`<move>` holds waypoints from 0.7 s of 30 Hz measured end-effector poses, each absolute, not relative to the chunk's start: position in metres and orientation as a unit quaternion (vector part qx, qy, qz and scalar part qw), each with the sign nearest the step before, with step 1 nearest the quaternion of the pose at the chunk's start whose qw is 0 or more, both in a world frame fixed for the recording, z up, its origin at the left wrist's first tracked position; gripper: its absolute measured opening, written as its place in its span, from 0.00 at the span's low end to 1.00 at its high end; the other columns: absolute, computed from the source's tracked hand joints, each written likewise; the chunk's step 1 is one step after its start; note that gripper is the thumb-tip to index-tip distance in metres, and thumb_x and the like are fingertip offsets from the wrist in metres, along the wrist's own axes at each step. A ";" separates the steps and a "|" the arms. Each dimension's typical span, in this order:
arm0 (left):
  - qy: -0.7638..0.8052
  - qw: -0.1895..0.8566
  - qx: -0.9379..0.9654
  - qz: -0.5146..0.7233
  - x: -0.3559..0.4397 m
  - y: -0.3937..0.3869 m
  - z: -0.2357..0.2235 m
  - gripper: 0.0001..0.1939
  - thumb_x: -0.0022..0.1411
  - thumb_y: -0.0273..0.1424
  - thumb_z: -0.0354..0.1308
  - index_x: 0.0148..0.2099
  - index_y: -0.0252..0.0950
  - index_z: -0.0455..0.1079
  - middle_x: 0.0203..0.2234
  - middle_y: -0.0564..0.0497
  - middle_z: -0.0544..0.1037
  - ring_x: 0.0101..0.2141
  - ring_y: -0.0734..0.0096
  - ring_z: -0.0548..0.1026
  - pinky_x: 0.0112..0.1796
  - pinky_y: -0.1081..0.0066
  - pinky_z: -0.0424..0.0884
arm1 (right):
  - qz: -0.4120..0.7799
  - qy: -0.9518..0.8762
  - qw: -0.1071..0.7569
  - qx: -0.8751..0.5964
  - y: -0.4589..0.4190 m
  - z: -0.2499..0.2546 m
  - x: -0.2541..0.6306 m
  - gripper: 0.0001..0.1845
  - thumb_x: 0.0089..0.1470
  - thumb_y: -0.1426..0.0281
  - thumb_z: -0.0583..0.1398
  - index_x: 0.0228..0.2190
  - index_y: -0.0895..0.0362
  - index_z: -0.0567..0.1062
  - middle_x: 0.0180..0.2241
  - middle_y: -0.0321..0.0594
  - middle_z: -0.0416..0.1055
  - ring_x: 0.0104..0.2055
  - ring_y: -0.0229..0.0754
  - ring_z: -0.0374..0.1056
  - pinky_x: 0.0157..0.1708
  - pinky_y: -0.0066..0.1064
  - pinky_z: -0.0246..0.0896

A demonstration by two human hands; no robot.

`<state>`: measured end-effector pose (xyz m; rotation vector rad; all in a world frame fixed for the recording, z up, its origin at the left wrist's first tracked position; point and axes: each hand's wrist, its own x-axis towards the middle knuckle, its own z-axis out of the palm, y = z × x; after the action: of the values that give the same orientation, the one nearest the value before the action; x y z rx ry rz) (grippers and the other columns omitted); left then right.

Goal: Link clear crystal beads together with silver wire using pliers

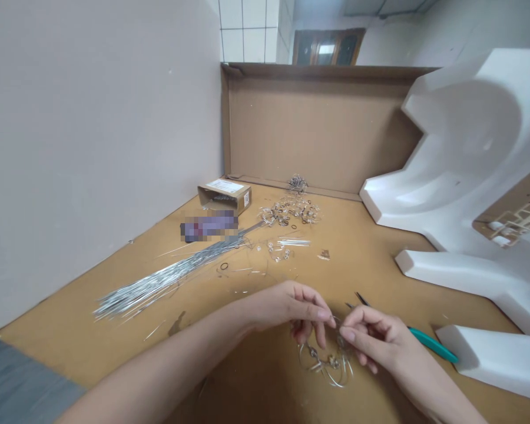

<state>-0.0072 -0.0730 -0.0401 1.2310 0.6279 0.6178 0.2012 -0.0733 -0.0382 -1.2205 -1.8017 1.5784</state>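
Observation:
My left hand (307, 312) is closed in a pinch, its thumb and forefinger on a thin wire (335, 318) at the front of the table. Close beside it, my right hand (375, 335) pinches the same small spot from the other side. Just under my fingers are several looped silvery wires with small clear beads (327, 360); I cannot tell whether they hang from the pinched wire or lie on the table. A pair of pliers with a teal handle (433, 344) lies partly hidden behind my right hand, its dark tips showing beyond my fingers.
A long bundle of straight wires (172, 271) lies at left. Behind it are a small cardboard box (242, 199) and a blurred-out item (209, 225). Beaded wire loops (291, 210) are heaped farther back. White foam pieces (459, 265) line the right; a cardboard panel (313, 129) stands behind.

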 end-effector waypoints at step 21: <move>0.256 0.722 0.590 0.253 -0.004 -0.078 -0.040 0.11 0.61 0.36 0.49 0.32 0.34 0.62 0.17 0.57 0.67 0.15 0.83 0.62 0.19 0.80 0.58 | 0.724 -0.524 0.259 -0.366 -0.075 -0.033 0.198 0.11 0.51 0.62 0.58 0.28 0.58 0.70 0.21 0.34 0.69 0.17 0.30 0.63 0.16 0.21 0.56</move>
<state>-0.0043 -0.0783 -0.0405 1.3036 0.5647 0.5594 0.1976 -0.0746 -0.0334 -0.9912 -1.4191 1.9624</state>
